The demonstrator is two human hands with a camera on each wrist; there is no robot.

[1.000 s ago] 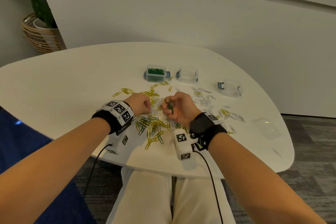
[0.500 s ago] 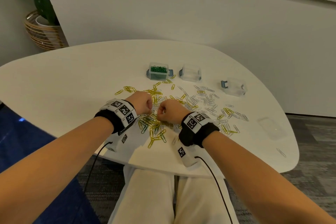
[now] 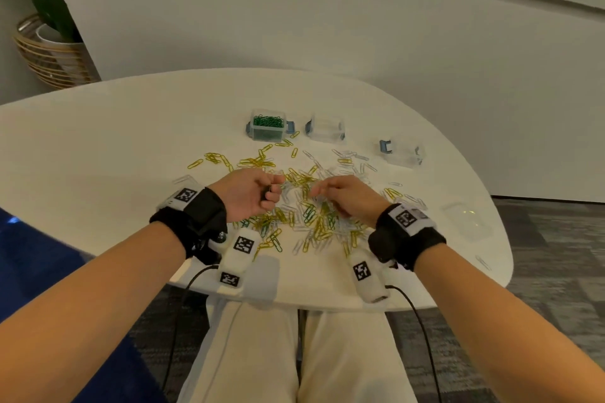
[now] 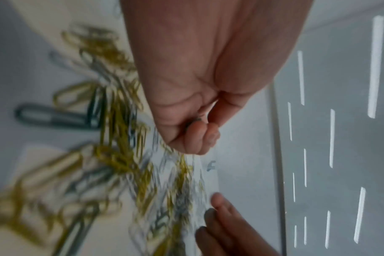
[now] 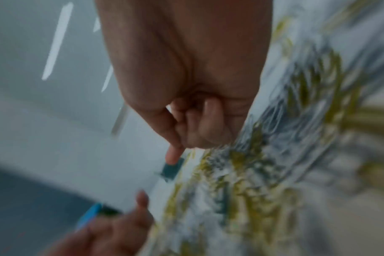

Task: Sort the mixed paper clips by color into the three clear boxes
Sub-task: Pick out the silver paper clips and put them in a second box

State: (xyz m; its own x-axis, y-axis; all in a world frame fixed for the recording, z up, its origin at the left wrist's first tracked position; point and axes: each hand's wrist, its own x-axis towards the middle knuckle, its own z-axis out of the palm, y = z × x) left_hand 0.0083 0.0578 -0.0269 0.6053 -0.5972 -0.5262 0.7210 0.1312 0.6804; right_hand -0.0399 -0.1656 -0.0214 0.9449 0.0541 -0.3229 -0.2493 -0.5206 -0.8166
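Scattered paper clips [image 3: 304,206] seemingly crowd the way toward three boxes [image 3: 268,124]; table's left [image 3: 98,147] open.

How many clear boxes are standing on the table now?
3, along the far side of the table: the left box holding green clips, the middle box, and the right box, set apart.

An office or meeting-room setting is suggested. A rounded white worktop [image 3: 98,147] is set against plain pale walls [image 3: 294,16]. The floor is covered with grey patterned carpet tiles [image 3: 556,255], as is common in offices. A potted plant in a woven wire basket [image 3: 45,56] is placed in the far left corner. Long strip ceiling lights [image 4: 375,65] are seen in the left wrist view.
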